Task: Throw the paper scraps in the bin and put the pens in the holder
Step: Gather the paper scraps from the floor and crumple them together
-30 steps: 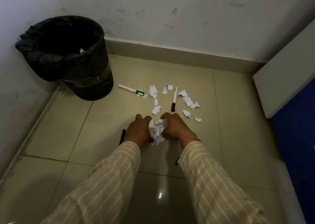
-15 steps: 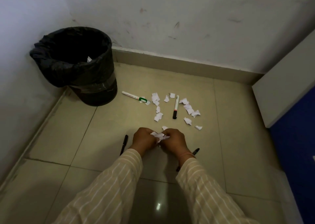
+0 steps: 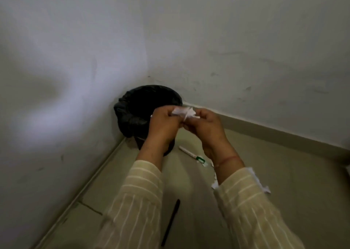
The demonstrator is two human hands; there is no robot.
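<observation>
Both hands (image 3: 186, 124) bunching paper scraps (image 3: 184, 112) beside black-lined bin (image 3: 136, 104), no legible writing

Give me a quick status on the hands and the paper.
Left hand and right hand both shut on paper scraps, held up near the bin. More scraps and pens on floor. Nothing blocking.

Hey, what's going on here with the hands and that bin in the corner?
A person is clearing paper off the floor. Both hands, left hand and right hand, hold a bunch of paper scraps together, raised in front of the black-lined bin in the corner, not yet dropped in. On the floor lie a white pen with a green band, a black pen and a few loose scraps. No pen holder is in view.
</observation>
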